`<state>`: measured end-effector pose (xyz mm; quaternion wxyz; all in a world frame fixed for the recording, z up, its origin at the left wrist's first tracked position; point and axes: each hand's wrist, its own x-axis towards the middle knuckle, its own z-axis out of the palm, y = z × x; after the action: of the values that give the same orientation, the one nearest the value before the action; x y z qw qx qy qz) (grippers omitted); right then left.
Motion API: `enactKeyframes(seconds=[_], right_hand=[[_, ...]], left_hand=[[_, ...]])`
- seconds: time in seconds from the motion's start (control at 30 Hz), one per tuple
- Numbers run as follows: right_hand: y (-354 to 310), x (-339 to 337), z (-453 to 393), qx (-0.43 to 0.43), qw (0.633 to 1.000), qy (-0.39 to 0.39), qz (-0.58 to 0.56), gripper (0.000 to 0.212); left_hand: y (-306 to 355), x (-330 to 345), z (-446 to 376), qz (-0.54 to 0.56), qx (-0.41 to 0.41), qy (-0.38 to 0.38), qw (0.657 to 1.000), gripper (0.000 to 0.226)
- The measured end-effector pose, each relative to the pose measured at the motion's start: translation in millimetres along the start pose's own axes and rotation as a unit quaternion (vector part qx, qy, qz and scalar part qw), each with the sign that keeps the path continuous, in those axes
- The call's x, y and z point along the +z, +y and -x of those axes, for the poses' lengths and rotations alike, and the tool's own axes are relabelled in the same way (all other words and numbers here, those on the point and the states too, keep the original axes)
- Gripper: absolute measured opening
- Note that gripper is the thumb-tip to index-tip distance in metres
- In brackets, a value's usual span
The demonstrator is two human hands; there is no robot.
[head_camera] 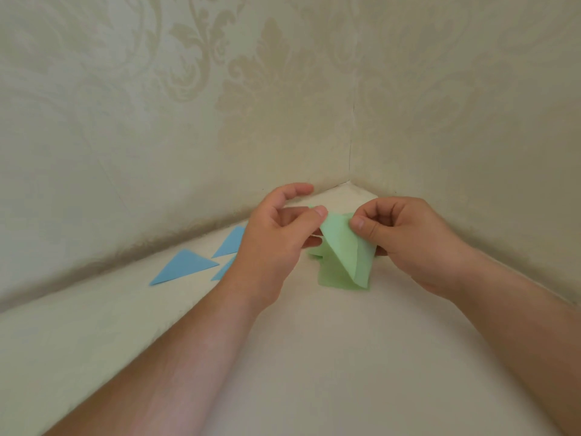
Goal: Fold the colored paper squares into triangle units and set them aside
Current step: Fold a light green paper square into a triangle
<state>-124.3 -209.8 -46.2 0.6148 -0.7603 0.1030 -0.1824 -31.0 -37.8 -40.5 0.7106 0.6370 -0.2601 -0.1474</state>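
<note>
A light green paper square (341,247) is lifted off the white surface and bent over on itself. My left hand (276,234) pinches its upper left corner between thumb and fingers. My right hand (408,237) pinches the upper right edge. More green paper (333,280) lies flat underneath, partly hidden by the held sheet. Three blue folded triangles lie to the left: one (182,267) farthest left, one (231,242) near the wall, one (224,270) partly hidden behind my left wrist.
The white surface (314,357) runs into a corner between two patterned walls (350,143) just behind my hands. The left wall runs close behind the blue triangles.
</note>
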Motion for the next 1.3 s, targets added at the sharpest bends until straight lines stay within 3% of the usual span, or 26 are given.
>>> enactKeyframes(seconds=[0.13,0.37,0.47,0.6,0.73,0.93,1.17,1.3], right_hand=[[-3.8,4.5,2.5,-0.019,0.999,0.004,-0.027,0.013],[-6.4,0.9,3.0,-0.062,0.997,0.038,0.034,0.013],[-8.1,-1.6,3.0,-0.065,0.996,0.047,0.043,0.015],[-9.3,-3.9,2.0,-0.066,0.995,0.056,0.052,0.016],[-10.1,-5.4,1.4,-0.067,0.994,0.064,0.053,0.017],[-9.0,-4.3,1.2,-0.056,0.996,0.06,0.04,0.017],[-4.0,-5.9,-1.8,-0.041,0.997,0.051,0.044,0.016],[-1.0,-6.2,-1.9,-0.033,0.998,0.04,0.039,0.018]], left_hand=[[-10.0,4.1,0.6,-0.057,-0.058,-0.088,0.993,0.035],[-9.5,2.8,-0.3,-0.064,-0.083,-0.069,0.992,0.039],[-7.1,3.2,0.4,-0.058,-0.093,-0.081,0.991,0.018],[-6.0,3.7,1.1,-0.049,-0.095,-0.092,0.99,0.035],[-3.1,2.3,1.5,-0.036,-0.101,-0.111,0.988,0.031],[-6.9,3.7,-0.5,-0.027,-0.082,-0.026,0.996,0.015],[-5.8,1.6,-0.8,-0.02,-0.107,-0.051,0.993,0.025],[-7.3,1.9,-1.7,-0.016,-0.097,-0.017,0.995,0.017]])
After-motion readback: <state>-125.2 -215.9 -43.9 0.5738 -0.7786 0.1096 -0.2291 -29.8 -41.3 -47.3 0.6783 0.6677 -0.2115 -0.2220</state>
